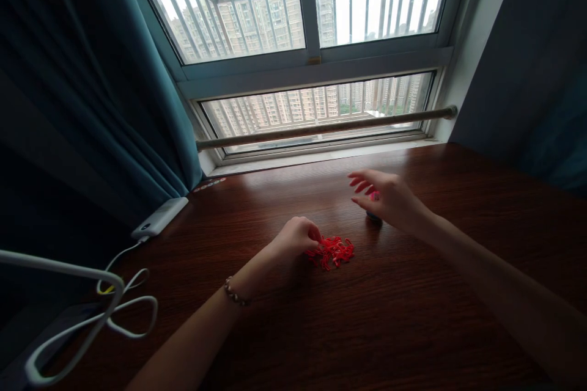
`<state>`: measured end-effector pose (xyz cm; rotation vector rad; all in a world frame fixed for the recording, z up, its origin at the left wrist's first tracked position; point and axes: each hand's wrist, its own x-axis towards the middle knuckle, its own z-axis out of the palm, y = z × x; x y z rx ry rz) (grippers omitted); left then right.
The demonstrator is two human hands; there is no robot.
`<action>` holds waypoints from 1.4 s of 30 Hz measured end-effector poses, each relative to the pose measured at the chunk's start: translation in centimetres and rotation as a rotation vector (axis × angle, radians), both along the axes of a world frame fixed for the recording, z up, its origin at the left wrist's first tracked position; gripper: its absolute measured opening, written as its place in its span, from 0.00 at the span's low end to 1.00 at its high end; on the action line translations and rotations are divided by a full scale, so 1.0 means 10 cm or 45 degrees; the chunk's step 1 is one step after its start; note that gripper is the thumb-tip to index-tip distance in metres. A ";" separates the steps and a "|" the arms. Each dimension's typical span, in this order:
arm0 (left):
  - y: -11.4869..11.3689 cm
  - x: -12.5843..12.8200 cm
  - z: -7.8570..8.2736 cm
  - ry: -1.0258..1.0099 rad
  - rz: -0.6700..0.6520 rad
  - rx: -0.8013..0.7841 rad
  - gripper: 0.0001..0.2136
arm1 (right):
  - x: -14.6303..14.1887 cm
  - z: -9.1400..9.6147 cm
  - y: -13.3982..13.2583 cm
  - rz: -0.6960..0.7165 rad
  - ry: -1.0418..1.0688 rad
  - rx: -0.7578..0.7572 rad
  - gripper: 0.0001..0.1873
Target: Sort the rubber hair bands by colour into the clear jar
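Note:
A loose pile of short red strings [337,250] lies on the dark wooden table. At the pile's left edge, my left hand [296,237] has its fingers curled and pinched together on some of the red strings; the fingertips are partly hidden. Farther right and back is my right hand [387,195], its fingers apart and pointing left. Just behind its fingers and thumb is a small object with a pink upper part [375,196] and a dark base. The hand covers much of that object, so its kind does not show. A beaded bracelet [235,293] circles my left wrist.
A white power bank [160,219] with a plugged-in white cable [132,299] lies at the left. A white bent tube [59,263] crosses the lower left. Beyond the wooden table [293,189] are a metal rail [330,128], a barred window and a blue curtain [156,104].

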<state>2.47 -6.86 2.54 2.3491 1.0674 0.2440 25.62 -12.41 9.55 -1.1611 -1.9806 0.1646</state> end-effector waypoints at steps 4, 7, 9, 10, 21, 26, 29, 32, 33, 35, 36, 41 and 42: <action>0.02 -0.01 0.02 -0.259 0.110 -0.132 0.07 | -0.21 -0.26 0.01 0.233 0.009 -0.283 0.09; 0.02 0.00 0.03 -0.516 0.135 -0.321 0.11 | -0.34 -0.48 0.06 0.274 0.061 -0.318 0.06; 0.01 0.02 0.04 -0.656 0.129 -0.437 0.14 | -0.41 -0.58 0.07 0.295 0.123 -0.320 0.06; 0.00 0.03 0.05 -0.712 0.127 -0.485 0.16 | -0.43 -0.62 0.06 0.303 0.150 -0.308 0.06; -0.06 0.07 0.06 -1.028 0.151 -0.935 0.23 | -0.43 -0.66 0.04 0.317 0.125 -0.049 0.06; -0.07 0.09 0.07 -1.075 0.210 -0.994 0.23 | -0.40 -0.62 0.04 0.246 0.064 0.006 0.06; -0.08 0.10 0.09 -1.103 0.249 -1.014 0.21 | -0.40 -0.62 0.03 0.209 0.068 0.029 0.06; -0.10 0.11 0.10 -1.091 0.282 -0.994 0.16 | -0.40 -0.61 0.03 0.178 0.104 0.034 0.05; -0.10 0.11 0.09 -1.089 0.296 -0.983 0.15 | -0.40 -0.60 0.03 0.170 0.119 0.030 0.04; -0.09 0.11 0.08 -1.094 0.329 -0.974 0.13 | -0.39 -0.58 0.02 0.144 0.154 0.025 0.04; -0.09 0.11 0.08 -1.102 0.348 -0.974 0.13 | -0.39 -0.56 0.02 0.120 0.178 0.024 0.04; -0.06 0.10 0.04 -1.183 0.458 -0.977 0.13 | -0.39 -0.53 0.02 0.035 0.518 -0.115 0.05; -0.06 0.10 0.04 -1.213 0.475 -0.986 0.13 | -0.40 -0.54 0.03 0.065 0.613 -0.192 0.07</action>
